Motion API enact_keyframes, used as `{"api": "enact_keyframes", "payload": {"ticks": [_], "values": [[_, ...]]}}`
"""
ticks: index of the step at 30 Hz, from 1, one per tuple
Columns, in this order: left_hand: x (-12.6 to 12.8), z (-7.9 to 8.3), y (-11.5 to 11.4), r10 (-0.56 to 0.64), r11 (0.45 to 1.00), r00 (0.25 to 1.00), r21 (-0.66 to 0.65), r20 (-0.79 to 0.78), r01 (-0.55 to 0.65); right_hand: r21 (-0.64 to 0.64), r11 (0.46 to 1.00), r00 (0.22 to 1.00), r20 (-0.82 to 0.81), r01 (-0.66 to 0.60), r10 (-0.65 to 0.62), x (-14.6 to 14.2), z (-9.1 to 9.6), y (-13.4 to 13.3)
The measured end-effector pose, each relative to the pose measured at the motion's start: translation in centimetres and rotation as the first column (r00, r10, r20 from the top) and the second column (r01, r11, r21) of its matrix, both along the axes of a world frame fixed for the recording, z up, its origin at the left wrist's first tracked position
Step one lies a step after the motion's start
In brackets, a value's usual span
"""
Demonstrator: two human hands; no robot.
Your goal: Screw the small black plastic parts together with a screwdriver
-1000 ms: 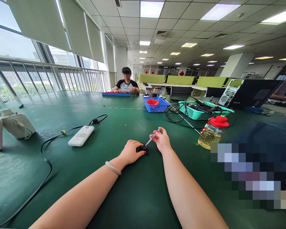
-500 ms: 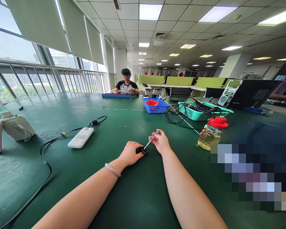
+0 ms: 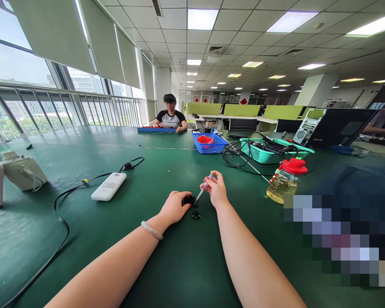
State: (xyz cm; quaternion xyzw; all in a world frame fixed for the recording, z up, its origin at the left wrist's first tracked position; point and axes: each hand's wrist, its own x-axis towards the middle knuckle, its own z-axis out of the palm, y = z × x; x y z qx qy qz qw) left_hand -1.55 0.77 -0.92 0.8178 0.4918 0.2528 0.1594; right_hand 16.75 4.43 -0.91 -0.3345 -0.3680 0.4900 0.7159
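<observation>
My left hand (image 3: 176, 207) is closed on a small black part (image 3: 188, 200) and holds it against the green table (image 3: 147, 179). My right hand (image 3: 216, 189) pinches a slim screwdriver (image 3: 202, 192) with a clear handle. The shaft slants down to the left, its tip at the right side of the black part; whether it sits in a screw is too small to tell. Just below, apart from both hands, a second small black piece (image 3: 196, 215) with two light round spots lies on the table.
At left lie a white power bank (image 3: 109, 186), a black cable (image 3: 61, 218) and a beige device (image 3: 23, 171). Farther off stand a blue basket (image 3: 208, 147), a teal basket (image 3: 263, 157) with cables, and a red-lidded jar (image 3: 282, 186). A person (image 3: 170, 115) sits across the table.
The small black piece with two light spots now lies separate, below the part in my left hand. My left hand has shifted slightly left. The person opposite has lowered one hand to the table.
</observation>
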Motion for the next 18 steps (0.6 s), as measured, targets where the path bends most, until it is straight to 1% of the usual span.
{"api": "enact_keyframes", "payload": {"ticks": [3, 6, 10, 12, 14, 16, 18], "values": [[-0.2, 0.2, 0.1, 0.053, 0.999, 0.998, 0.001, -0.027, -0.053, 0.050, 0.999, 0.995, 0.102, 0.003, -0.008, -0.5, 0.2, -0.1], [-0.3, 0.2, 0.3, 0.103, 0.995, 0.993, -0.002, -0.051, -0.103, 0.112, 0.993, 0.986, 0.159, 0.025, -0.043, -0.9, 0.6, -0.2], [-0.3, 0.2, 0.3, 0.136, 0.990, 0.988, -0.008, -0.076, -0.137, 0.195, 0.980, 0.967, 0.237, 0.042, -0.088, -1.4, 1.1, -0.4], [-0.4, 0.2, 0.3, 0.137, 0.990, 0.987, -0.014, -0.084, -0.138, 0.226, 0.973, 0.937, 0.329, 0.042, -0.117, -1.7, 1.3, -0.6], [-0.4, 0.3, 0.3, 0.129, 0.991, 0.988, -0.023, -0.089, -0.131, 0.266, 0.963, 0.863, 0.473, 0.049, -0.175, -2.1, 1.6, -0.9], [-0.5, 0.4, 0.3, 0.115, 0.993, 0.989, -0.027, -0.095, -0.118, 0.325, 0.944, 0.736, 0.624, 0.061, -0.263, -2.7, 2.0, -1.4], [-0.5, 0.4, 0.3, 0.108, 0.994, 0.989, -0.021, -0.101, -0.110, 0.389, 0.919, 0.590, 0.728, 0.067, -0.351, -3.5, 2.5, -1.9]]}}
